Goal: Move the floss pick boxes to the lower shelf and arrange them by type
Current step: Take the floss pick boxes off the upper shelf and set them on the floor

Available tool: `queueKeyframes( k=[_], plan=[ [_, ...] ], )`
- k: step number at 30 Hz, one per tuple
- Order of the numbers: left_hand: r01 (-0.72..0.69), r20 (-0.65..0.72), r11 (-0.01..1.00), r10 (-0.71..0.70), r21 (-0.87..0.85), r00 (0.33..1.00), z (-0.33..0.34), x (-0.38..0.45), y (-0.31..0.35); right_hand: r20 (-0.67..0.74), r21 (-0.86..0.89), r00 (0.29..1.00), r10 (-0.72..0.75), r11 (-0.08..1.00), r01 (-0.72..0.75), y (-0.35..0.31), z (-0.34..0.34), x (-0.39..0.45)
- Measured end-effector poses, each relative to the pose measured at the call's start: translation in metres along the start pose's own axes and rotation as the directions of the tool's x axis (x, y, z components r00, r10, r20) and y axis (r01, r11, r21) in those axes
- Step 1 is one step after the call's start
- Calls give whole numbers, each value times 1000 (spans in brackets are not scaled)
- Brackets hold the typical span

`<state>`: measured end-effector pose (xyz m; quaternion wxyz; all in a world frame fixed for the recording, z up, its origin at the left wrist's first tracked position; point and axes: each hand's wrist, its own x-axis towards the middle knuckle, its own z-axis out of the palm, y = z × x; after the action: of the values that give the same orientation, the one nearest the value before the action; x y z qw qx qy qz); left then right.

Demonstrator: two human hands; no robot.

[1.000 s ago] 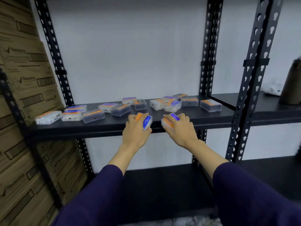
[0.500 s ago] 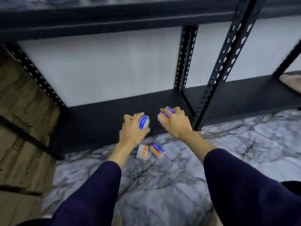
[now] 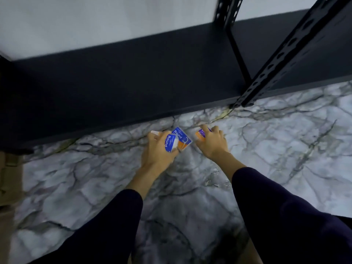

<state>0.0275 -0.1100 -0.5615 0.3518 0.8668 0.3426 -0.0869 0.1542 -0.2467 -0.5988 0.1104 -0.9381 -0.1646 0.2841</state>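
Both hands low over the marble floor point(image 3: 285, 149), just in front of the lower shelf point(image 3: 133, 77). Left hand point(image 3: 158, 149) grips a blue-and-orange floss pick box marked "Round" point(image 3: 170, 143), fingers curled round its sides. A second "Round" box point(image 3: 182, 138) sits just beside it, touching or overlapping; I cannot tell whether it lies on the floor or is partly held. A pale corner shows behind the left fingers, possibly another box. Right hand point(image 3: 211, 142) is wrapped over an orange-and-purple box point(image 3: 200, 134), label mostly hidden, type unreadable from here.

Handling, my read: small, light, rigid plastic cases with glossy printed lids, so likely slick. Pinching across the short sides between thumb and fingers seems safest; pressing the lid face could let one squirt out. Two per hand looks risky.

The lower shelf shows no boxes in the part I see. The black upright post point(image 3: 276, 63) stands to the right of the hands.
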Motion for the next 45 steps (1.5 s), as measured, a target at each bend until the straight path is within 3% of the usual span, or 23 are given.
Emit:
queueKeyframes(
  k=[4, 11, 15, 19, 24, 30, 36, 41, 45],
  plan=[
    [-46, -21, 999, 46, 18, 999, 21, 22, -10, -14, 136, 998, 59, 989, -56, 8, 25, 26],
    [-127, -43, 981, 134, 149, 990, 45, 53, -8, -70, 252, 997, 41, 967, -22, 16, 41, 40],
    [-184, 119, 979, 172, 94, 978, 59, 61, -12, -60, 262, 998, 37, 965, -20, 17, 42, 40],
    [-159, 193, 976, 129, 149, 973, 53, 58, -8, 14, 116, 1000, 21, 993, -23, 13, 35, 32],
    [-153, 107, 956, 130, 250, 986, 15, 46, 17, -17, -89, 999, -49, 995, 47, -3, 4, 6],
    [-88, 3, 948, 91, 305, 996, -64, 14, 65, -72, -154, 984, -162, 977, 149, -40, -77, -37],
    [-164, -131, 911, 229, 379, 965, -165, -41, 132, -192, -116, 936, -295, 954, 277, -84, -201, -106],
    [-232, -266, 858, 382, 459, 885, -247, -103, 200, -250, -104, 878, -409, 912, 396, -112, -306, -175],
    [-279, -375, 813, 503, 512, 778, -305, -145, 254, -323, -93, 825, -464, 883, 460, -131, -377, -224]
  ],
)
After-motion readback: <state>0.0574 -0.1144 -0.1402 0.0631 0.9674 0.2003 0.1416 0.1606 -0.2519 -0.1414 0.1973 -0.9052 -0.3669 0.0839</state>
